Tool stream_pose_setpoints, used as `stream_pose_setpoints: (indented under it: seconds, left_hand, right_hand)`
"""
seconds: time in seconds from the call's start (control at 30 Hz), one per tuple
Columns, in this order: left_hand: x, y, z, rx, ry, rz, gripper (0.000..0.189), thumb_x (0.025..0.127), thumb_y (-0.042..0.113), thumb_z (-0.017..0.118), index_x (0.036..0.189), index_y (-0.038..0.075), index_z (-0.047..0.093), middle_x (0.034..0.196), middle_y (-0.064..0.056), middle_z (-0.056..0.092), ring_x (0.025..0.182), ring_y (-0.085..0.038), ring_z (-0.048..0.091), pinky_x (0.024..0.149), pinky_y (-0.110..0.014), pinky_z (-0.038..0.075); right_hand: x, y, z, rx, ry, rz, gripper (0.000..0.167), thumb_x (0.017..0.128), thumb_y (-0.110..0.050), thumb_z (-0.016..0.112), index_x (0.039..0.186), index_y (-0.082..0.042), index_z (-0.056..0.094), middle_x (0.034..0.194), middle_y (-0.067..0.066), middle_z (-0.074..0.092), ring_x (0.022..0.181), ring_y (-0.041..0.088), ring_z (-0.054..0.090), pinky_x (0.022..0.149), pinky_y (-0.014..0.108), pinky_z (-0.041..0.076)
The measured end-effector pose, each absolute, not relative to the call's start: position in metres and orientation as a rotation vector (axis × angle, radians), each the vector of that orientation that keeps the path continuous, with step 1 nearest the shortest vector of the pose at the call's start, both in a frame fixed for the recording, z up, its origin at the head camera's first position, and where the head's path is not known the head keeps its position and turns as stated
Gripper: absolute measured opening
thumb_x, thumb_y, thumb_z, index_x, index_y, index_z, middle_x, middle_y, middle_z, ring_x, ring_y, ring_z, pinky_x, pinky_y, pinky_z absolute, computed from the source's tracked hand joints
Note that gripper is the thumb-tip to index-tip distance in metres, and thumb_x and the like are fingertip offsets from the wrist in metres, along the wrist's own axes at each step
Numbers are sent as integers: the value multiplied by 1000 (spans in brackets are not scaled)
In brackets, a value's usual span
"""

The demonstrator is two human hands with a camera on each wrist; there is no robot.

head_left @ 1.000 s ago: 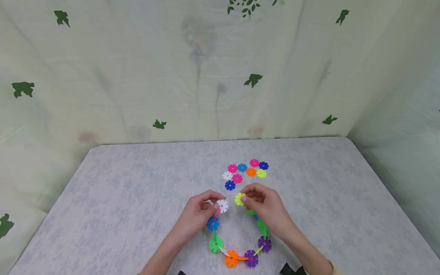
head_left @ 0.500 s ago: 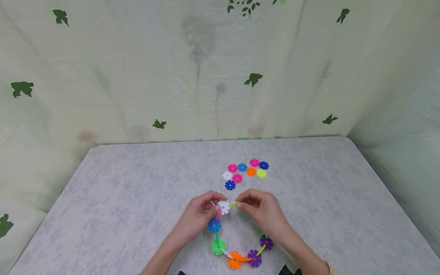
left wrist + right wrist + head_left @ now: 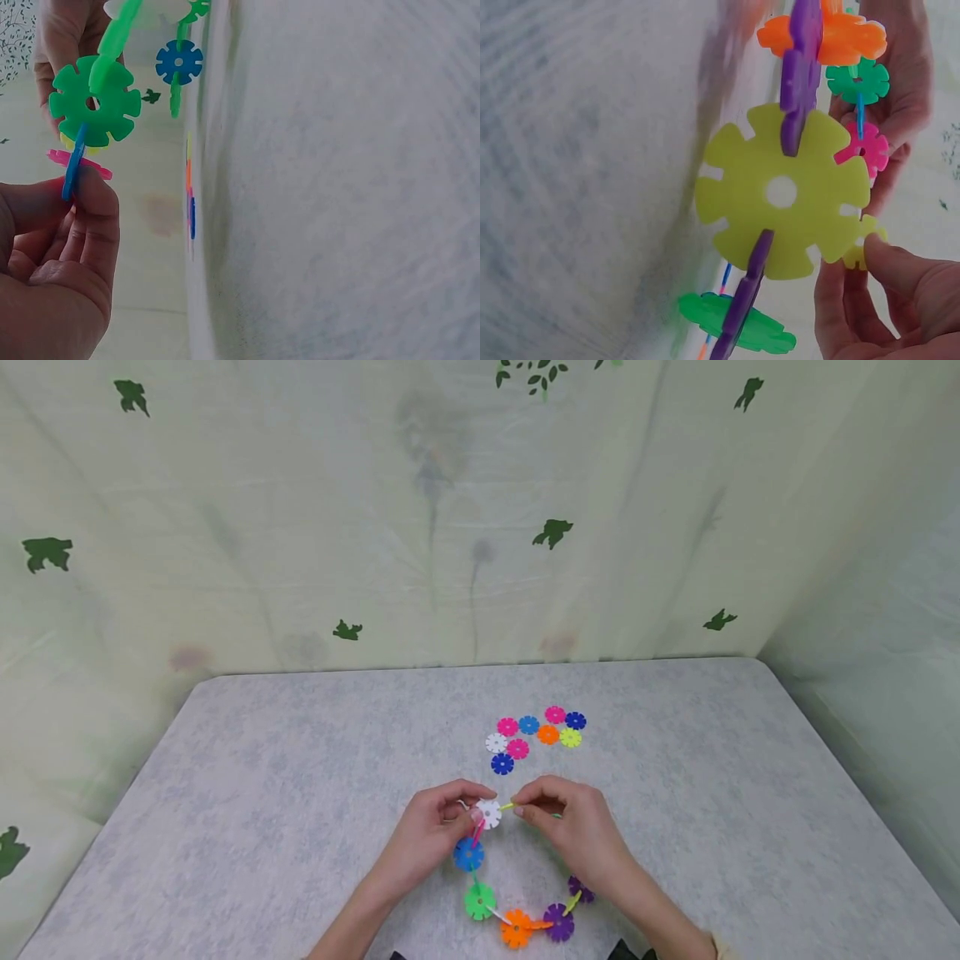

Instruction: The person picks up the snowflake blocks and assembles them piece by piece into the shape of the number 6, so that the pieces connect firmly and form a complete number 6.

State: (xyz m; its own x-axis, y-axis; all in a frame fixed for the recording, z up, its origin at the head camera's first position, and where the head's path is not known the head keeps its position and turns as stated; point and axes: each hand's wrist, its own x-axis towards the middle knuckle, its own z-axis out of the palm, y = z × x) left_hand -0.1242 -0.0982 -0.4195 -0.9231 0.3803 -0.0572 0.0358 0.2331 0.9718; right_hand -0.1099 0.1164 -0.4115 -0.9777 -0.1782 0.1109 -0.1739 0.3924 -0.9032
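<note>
My left hand pinches a white notched flower disc, one end of a chain of linked discs. Facing it, my right hand pinches a yellow disc, turned edge-on, right at the white disc's rim. From the white disc the chain bends down through a pink disc, a blue disc, a green disc, an orange disc and a purple disc. Its right side is partly hidden behind my right hand. The pinched yellow disc also shows in the right wrist view.
Beyond my hands, several loose discs lie flat on the grey table, among them a dark blue disc, an orange one and a yellow one. A pale curtain with green prints hangs behind the table.
My right hand has turned the yellow disc from face-on to edge-on and moved it left, up to the white disc. The lower chain has shifted slightly right; my left hand has barely moved.
</note>
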Motion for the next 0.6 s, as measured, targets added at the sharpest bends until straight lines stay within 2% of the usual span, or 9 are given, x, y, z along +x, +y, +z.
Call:
stream_pose_setpoints:
  seconds: [0.27, 0.6]
  left_hand:
    - [-124, -99, -419, 368, 2197, 1753, 24, 95, -2, 57, 116, 5, 68, 77, -7, 57, 55, -12, 44, 52, -19, 37]
    - [-123, -98, -418, 428, 2156, 1781, 23, 94, -3, 58, 113, 5, 70, 74, -7, 60, 56, -12, 47, 52, -18, 38]
  right_hand:
    - [-111, 119, -412, -330, 2519, -1748, 9, 89, -7, 72, 90, -17, 73, 91, -3, 70, 83, 14, 67, 75, 25, 56]
    - [-110, 117, -411, -373, 2491, -1768, 15, 87, -5, 73, 89, -19, 74, 91, -6, 71, 86, 13, 67, 78, 26, 56]
